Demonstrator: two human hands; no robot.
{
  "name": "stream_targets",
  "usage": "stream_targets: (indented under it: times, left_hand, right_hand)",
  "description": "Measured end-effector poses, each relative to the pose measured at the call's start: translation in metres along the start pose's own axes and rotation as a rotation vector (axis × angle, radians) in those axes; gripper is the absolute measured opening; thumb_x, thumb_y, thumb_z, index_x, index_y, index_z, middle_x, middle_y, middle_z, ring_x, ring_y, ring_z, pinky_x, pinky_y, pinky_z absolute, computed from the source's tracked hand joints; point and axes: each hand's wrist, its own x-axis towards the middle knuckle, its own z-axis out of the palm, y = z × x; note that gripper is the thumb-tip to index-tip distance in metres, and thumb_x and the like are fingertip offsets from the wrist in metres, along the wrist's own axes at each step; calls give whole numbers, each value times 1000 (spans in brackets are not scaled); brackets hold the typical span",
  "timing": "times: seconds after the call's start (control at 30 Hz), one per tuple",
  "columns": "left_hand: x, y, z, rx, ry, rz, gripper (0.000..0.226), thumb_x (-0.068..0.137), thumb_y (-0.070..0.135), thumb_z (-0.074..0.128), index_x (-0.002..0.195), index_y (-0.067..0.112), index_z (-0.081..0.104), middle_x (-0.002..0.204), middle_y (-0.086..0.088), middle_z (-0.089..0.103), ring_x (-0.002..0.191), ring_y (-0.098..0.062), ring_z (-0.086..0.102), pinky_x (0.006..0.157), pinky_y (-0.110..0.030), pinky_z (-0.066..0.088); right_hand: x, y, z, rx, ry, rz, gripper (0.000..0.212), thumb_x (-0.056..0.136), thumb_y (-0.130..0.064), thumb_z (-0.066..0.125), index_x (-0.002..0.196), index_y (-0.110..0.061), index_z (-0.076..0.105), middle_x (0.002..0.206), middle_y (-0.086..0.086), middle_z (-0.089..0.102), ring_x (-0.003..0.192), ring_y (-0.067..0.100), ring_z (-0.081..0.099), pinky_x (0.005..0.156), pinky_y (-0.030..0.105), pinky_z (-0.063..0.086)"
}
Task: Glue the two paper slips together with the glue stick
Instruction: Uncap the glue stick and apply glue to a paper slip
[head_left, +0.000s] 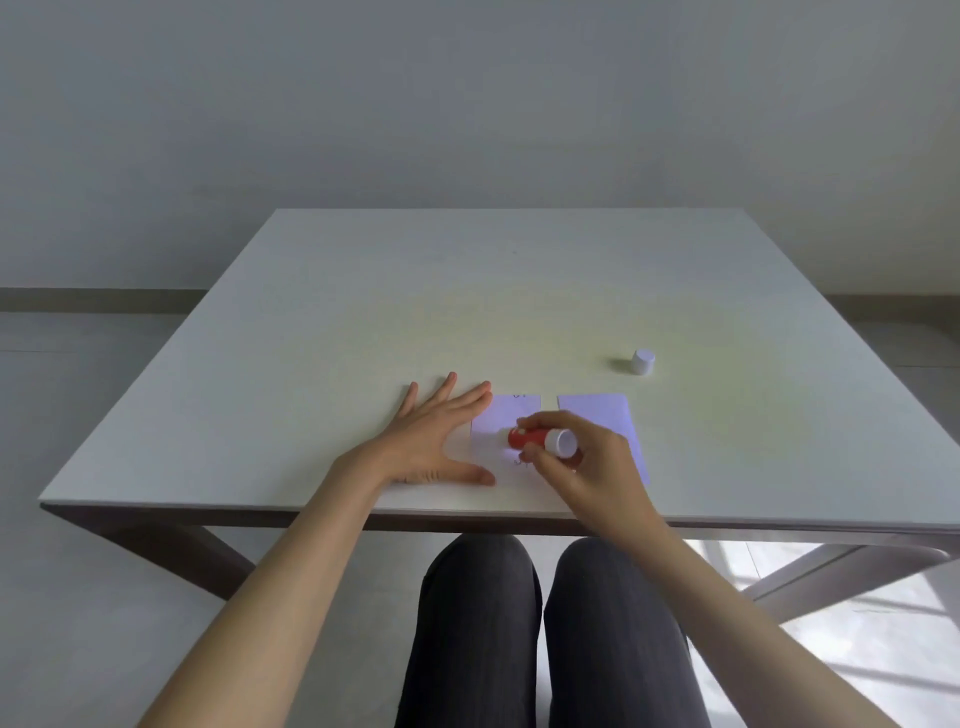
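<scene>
**Glue Stick Laid to Left Slip**

The left paper slip (506, 421) is pinned at its left edge by the left hand (436, 441), laid flat with fingers spread. The red glue stick (537, 439) is gripped in the right hand (576, 457), its tip set on that slip. The right paper slip (605, 415) is found just beside, partly covered. A white cap (643, 361) is noted standing farther right on the table (363, 312).

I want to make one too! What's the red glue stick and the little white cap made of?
Glue stick: probably plastic; smooth red tube with a white end, slightly shiny. Cap: probably plastic too; plain white, matte, holds a firm round shape standing on the table.
</scene>
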Motion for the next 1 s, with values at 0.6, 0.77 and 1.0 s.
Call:
stream_targets:
  times: [0.6, 0.77, 1.0]
  left_hand:
    - [0, -1, -1, 59, -22, 6, 105, 69, 73, 54, 150, 33, 1, 144, 34, -16, 144, -6, -21, 115, -46, -18]
    - [-2, 0, -2, 54, -20, 1, 101, 73, 68, 56, 151, 32, 1, 145, 33, -15, 145, -7, -21, 116, -46, -18]
    - [0, 1, -1, 64, -20, -2, 106, 70, 71, 57, 151, 31, -1, 156, 25, -10, 144, -8, -21, 116, -47, -18]
  right_hand:
    - [-4, 5, -19, 157, 60, 94, 10, 76, -21, 63, 80, -15, 70, 72, -2, 77, 58, 18, 70, 67, 31, 58]
    - [9, 10, -23, 120, 210, 99, 8, 83, -9, 63, 86, -10, 71, 68, -8, 74, 60, 14, 72, 69, 25, 56]
    - [0, 1, -4, 77, -41, -49, 8, 81, -15, 63, 86, -18, 69, 77, -2, 77, 64, 12, 72, 68, 23, 57]
